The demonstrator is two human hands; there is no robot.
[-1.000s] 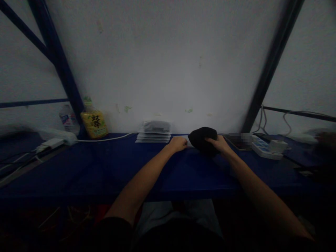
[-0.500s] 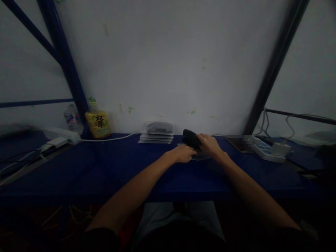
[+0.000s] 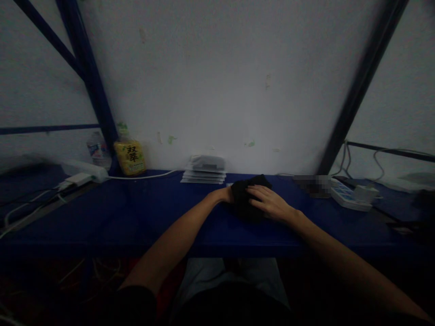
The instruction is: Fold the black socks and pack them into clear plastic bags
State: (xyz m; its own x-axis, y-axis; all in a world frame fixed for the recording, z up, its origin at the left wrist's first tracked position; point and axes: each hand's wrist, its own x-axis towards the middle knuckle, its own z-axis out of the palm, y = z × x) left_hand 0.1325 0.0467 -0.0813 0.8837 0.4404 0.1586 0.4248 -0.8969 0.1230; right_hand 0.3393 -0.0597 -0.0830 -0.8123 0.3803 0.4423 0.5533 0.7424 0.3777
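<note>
A soft black item that looks like cloth (image 3: 249, 210) lies bunched on the blue table in front of me. My right hand (image 3: 270, 202) rests on top of it, fingers stretched out across the fabric. On the other side, my left hand (image 3: 229, 194) reaches beneath or behind the black cloth, which hides its fingers. A pale sliver by the left wrist is too small to name. Behind the hands, against the wall, sits a stack of clear plastic packets (image 3: 204, 174).
A yellow bottle (image 3: 129, 158) and a clear bottle (image 3: 98, 149) stand at the back left. A white power strip with an adapter (image 3: 79, 179) is at the left. On the right are a blurred dark flat object (image 3: 314, 186) and a white power strip (image 3: 350, 199) with a plug.
The black cloth has come down and spread over my left hand. My right hand has moved lower, from gripping it to lying on it. A clear plastic sheet under the hands is now mostly covered.
</note>
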